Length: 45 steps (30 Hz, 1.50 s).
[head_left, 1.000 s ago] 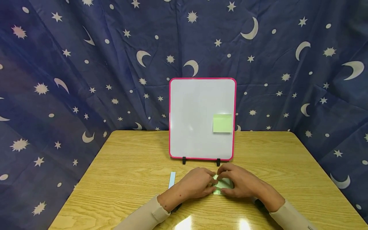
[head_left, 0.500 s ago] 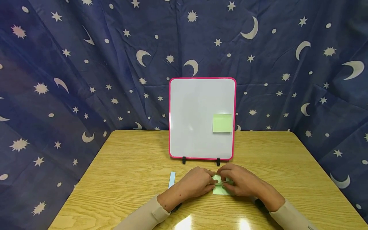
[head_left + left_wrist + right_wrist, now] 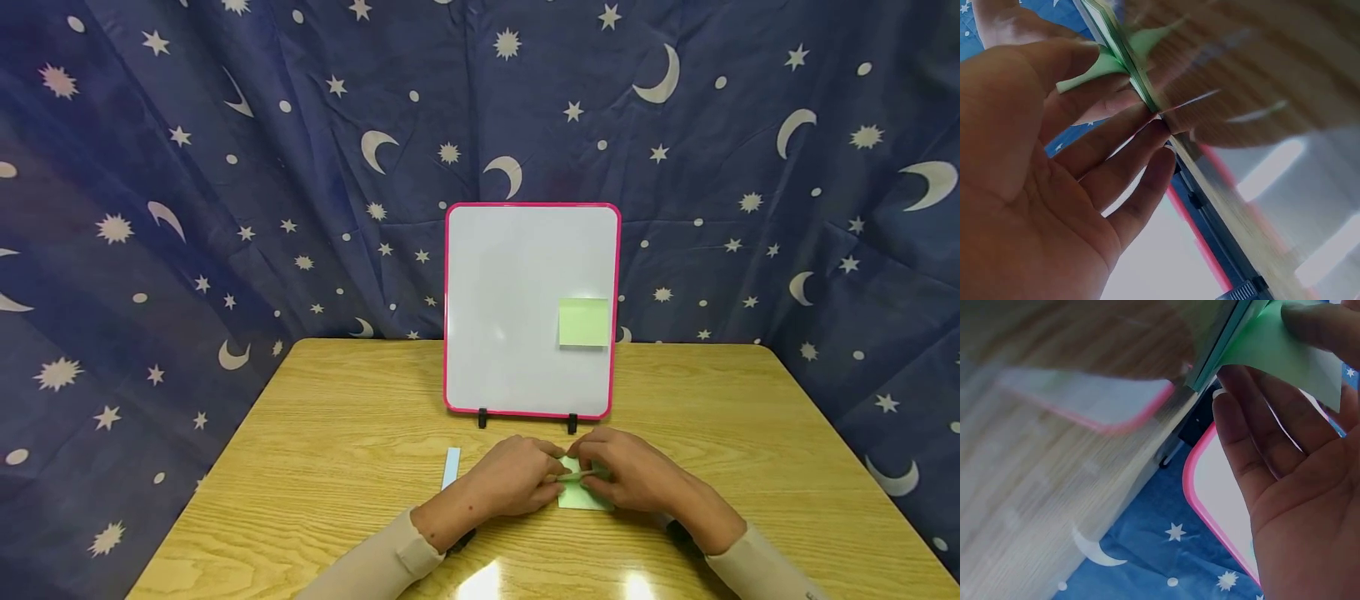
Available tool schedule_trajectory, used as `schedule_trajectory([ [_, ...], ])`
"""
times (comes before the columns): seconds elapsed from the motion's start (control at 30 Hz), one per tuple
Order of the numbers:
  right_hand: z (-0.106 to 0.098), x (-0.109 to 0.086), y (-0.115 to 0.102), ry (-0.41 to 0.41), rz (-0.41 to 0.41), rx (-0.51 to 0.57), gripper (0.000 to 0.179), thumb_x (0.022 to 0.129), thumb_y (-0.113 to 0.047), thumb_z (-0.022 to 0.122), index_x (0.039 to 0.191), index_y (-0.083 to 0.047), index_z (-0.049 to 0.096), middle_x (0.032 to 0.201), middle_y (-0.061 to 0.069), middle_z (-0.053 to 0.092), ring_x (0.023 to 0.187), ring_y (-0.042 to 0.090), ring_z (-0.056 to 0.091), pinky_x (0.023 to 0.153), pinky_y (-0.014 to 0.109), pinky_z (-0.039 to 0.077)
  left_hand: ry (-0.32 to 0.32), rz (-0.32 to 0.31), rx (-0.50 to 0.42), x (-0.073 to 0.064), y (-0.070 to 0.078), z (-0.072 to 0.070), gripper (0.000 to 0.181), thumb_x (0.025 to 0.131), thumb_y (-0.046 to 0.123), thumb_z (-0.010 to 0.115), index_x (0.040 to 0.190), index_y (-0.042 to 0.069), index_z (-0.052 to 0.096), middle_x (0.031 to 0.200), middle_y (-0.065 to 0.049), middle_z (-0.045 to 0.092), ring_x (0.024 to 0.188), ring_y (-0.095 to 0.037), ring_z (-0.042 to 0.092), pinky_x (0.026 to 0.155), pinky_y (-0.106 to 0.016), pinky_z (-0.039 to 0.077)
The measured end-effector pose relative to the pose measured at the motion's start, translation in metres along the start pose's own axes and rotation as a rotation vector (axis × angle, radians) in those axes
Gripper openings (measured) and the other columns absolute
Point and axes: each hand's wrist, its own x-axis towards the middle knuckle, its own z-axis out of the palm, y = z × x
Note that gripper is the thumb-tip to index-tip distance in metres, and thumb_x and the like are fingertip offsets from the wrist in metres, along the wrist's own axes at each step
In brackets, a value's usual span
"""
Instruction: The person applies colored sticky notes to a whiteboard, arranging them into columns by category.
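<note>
A pad of light green sticky notes (image 3: 581,498) lies on the table under both hands. Its top sticky note (image 3: 1297,359) curls up off the stack. The right hand (image 3: 630,472) pinches that lifted note, thumb on one face and fingers behind it. From the other side, the left hand (image 3: 513,477) holds the pad. In the left wrist view its thumb lies against the raised note (image 3: 1102,65), and its other fingertips reach the pad's edge and the table. The hands hide parts of the pad's left and right sides.
A whiteboard (image 3: 517,308) with a pink frame stands on black feet behind the hands, bearing one green sticky note (image 3: 583,322) at its right. A light blue strip (image 3: 451,467) lies left of the left forearm. A star-and-moon curtain (image 3: 360,208) hangs behind the wooden table (image 3: 337,467).
The top note's near edge has been lifted and bent up toward the board, baring more of the pad beneath. The right thumb has moved slightly away from me; the left hand barely moved.
</note>
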Motion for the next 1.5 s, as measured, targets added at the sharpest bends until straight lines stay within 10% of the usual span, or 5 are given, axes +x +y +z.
schedule_trajectory([
  [0.63, 0.005, 0.001, 0.004, 0.04, -0.015, -0.036, 0.014, 0.089, -0.008, 0.082, 0.103, -0.012, 0.079, 0.117, -0.003, 0.072, 0.106, 0.015, 0.07, 0.087, 0.036, 0.06, 0.036, -0.03, 0.027, 0.0, -0.001, 0.003, 0.039, 0.099, 0.037, 0.073, 0.133, 0.018, 0.071, 0.125, 0.007, 0.07, 0.107, -0.008, 0.068, 0.092, -0.027, 0.055],
  [1.13, 0.005, 0.002, 0.006, 0.045, -0.025, -0.041, 0.019, 0.09, -0.008, 0.082, 0.109, -0.009, 0.08, 0.116, -0.004, 0.072, 0.105, 0.013, 0.069, 0.089, 0.035, 0.06, 0.292, 0.03, -0.014, 0.001, -0.001, -0.001, 0.021, 0.097, 0.023, 0.07, 0.117, 0.018, 0.074, 0.113, 0.007, 0.07, 0.103, -0.008, 0.066, 0.092, -0.024, 0.054],
  [1.5, 0.004, 0.003, 0.004, 0.069, -0.013, -0.015, 0.014, 0.095, -0.008, 0.077, 0.101, -0.021, 0.078, 0.104, -0.011, 0.07, 0.094, 0.004, 0.065, 0.081, 0.031, 0.059, 0.431, 0.226, 0.072, 0.005, 0.01, -0.007, 0.014, 0.094, 0.024, 0.073, 0.106, 0.02, 0.078, 0.105, 0.007, 0.068, 0.099, -0.009, 0.065, 0.089, -0.026, 0.053],
])
